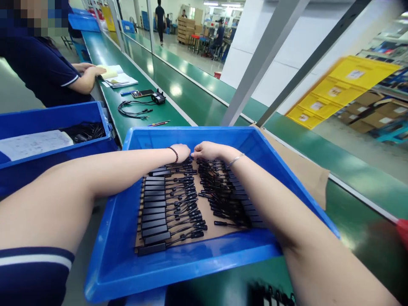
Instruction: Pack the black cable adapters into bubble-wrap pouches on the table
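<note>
Two facing columns of black cable modules (154,211) are held in a glossy blue plastic bin (178,272), laid flat on a matte brown cardboard sheet (208,209). In the bin's left column, slim rectangular cases are lined up in parallel, their thin leads and cylindrical plugs pointed toward the bin's middle; in the right column, the leads are more densely overlapped. The left hand (181,152), its wrist ringed by a dark beaded bracelet (174,154), is placed over the far end of the bin; its fingers are curled, and whether anything is gripped cannot be told. Just beside it, over the bin's far end, the right hand (207,150) is held with thumb and fingers nearly closed; their hold, too, cannot be told. A thin metal bangle (236,160) is worn there. Beyond the bin, a looped black cable (127,111) is laid on the smooth green surface. Left of the bin, printed paper (36,143) and tangled black cables (85,131) are contained in a second blue bin (102,114).
</note>
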Demonstrator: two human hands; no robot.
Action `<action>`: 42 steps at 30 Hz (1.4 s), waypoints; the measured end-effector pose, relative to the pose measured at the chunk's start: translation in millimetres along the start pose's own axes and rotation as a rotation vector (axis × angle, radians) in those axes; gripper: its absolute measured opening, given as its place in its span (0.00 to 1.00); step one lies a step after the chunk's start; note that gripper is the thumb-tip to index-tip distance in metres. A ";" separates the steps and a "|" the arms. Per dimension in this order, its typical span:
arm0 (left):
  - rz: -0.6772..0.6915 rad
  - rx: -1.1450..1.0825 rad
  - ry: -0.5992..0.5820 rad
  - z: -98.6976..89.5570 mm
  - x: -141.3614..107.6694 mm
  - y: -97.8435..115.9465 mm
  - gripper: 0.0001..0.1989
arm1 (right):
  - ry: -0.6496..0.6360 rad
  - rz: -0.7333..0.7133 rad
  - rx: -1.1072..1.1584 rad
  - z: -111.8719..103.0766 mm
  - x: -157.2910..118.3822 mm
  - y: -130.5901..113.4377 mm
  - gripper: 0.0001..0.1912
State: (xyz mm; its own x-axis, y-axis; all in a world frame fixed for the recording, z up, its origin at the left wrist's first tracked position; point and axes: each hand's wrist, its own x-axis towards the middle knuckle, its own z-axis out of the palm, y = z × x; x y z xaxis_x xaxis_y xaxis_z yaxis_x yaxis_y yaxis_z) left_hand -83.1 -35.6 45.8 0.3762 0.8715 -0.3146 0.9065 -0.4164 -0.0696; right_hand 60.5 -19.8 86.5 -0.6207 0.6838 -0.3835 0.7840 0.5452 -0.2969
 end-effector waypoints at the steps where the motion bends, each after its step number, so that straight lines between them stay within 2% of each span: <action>1: -0.001 -0.003 0.010 1.7 0.1 0.6 0.16 | 0.013 0.014 0.007 5.6 3.6 2.4 0.14; 5: -0.011 -0.002 0.033 6.4 1.4 2.5 0.17 | 0.064 0.066 0.051 20.7 2.5 18.5 0.13; 10: -0.017 0.018 0.007 8.6 4.3 -0.1 0.15 | 0.157 0.207 0.159 24.3 -3.3 38.3 0.13; 13: -0.012 0.034 0.002 10.0 4.1 -1.3 0.18 | 0.179 0.217 0.224 26.2 -2.3 42.7 0.10; 17: -0.008 0.042 0.026 11.8 2.6 -0.7 0.21 | 0.199 0.191 0.288 31.0 0.1 42.2 0.08; 23: 0.012 0.033 -0.007 10.4 4.2 -2.8 0.14 | 0.253 0.166 0.329 37.0 1.0 39.8 0.11; 26: 0.010 0.032 -0.021 10.5 4.6 -3.6 0.15 | 0.267 0.165 0.329 37.6 0.2 38.1 0.08; 34: 0.040 0.019 -0.010 15.4 3.1 -0.8 0.17 | 0.317 0.158 0.289 43.5 4.9 29.7 0.08; 42: 0.037 -0.025 0.028 17.7 4.2 -1.1 0.21 | 0.331 0.193 0.347 43.3 5.6 27.7 0.08</action>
State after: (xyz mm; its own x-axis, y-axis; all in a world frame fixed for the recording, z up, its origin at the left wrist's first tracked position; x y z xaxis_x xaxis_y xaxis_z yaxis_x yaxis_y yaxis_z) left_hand -85.9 -36.1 27.8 0.4149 0.8626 -0.2895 0.8961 -0.4425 -0.0342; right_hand 79.0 -21.9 38.3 -0.3892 0.9035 -0.1794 0.8054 0.2392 -0.5423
